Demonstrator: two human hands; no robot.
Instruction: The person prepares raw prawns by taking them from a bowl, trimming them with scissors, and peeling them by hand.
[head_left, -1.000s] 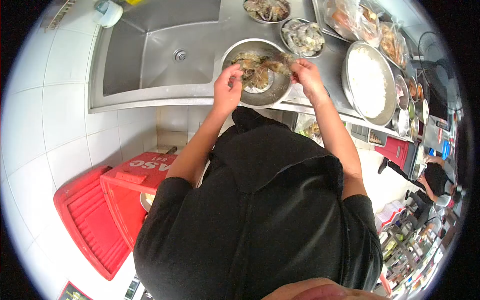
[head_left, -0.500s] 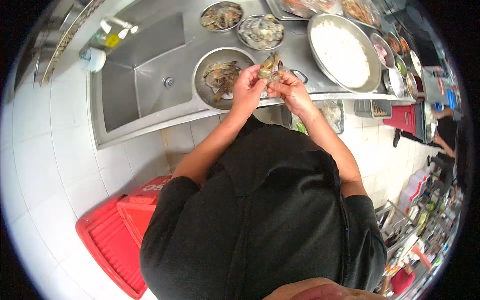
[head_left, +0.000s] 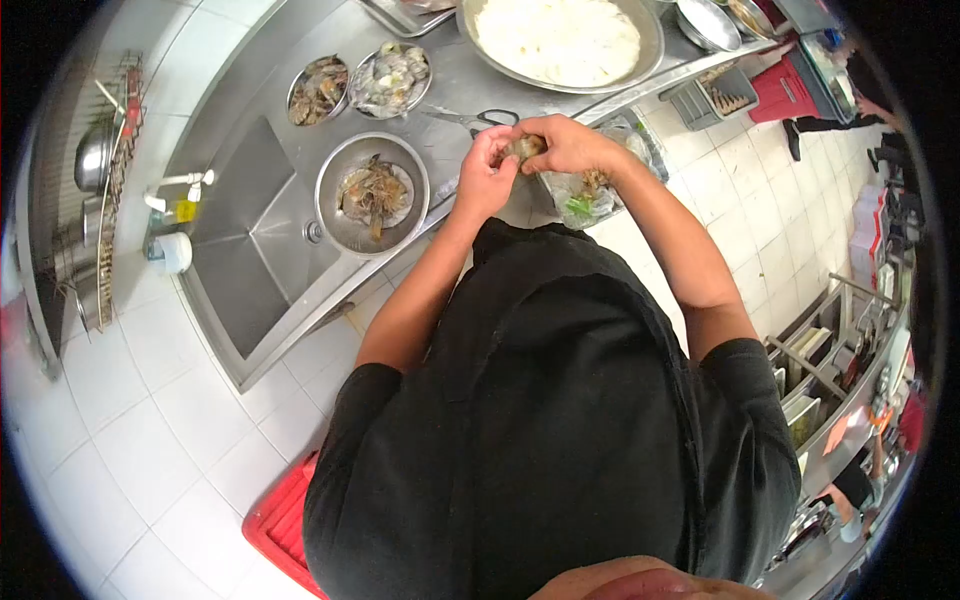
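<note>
My left hand [head_left: 487, 172] and my right hand [head_left: 565, 145] meet at the counter's front edge, fingers closed around a raw shrimp [head_left: 524, 150]. The fingers cover much of the shrimp. Just beyond them, a pair of scissors [head_left: 494, 118] lies on the steel counter. Left of my left hand stands a steel bowl [head_left: 325, 205] with whole shrimp [head_left: 374, 196] in it. Behind that bowl are two smaller bowls, one with brownish shrimp pieces [head_left: 318, 88], the other with pale grey shrimp meat [head_left: 388, 82].
A large basin [head_left: 648, 50] with white contents sits at the back. Below the counter edge, a bag-lined container [head_left: 650, 150] holds scraps near my right forearm. The sink [head_left: 225, 260] is at left. A grey crate [head_left: 690, 105] and a red bin [head_left: 782, 88] stand at right.
My view has turned, so the counter appears tilted. Both hands have moved right with the shrimp, away from the bowl toward the container, and my right hand now covers more of it.
</note>
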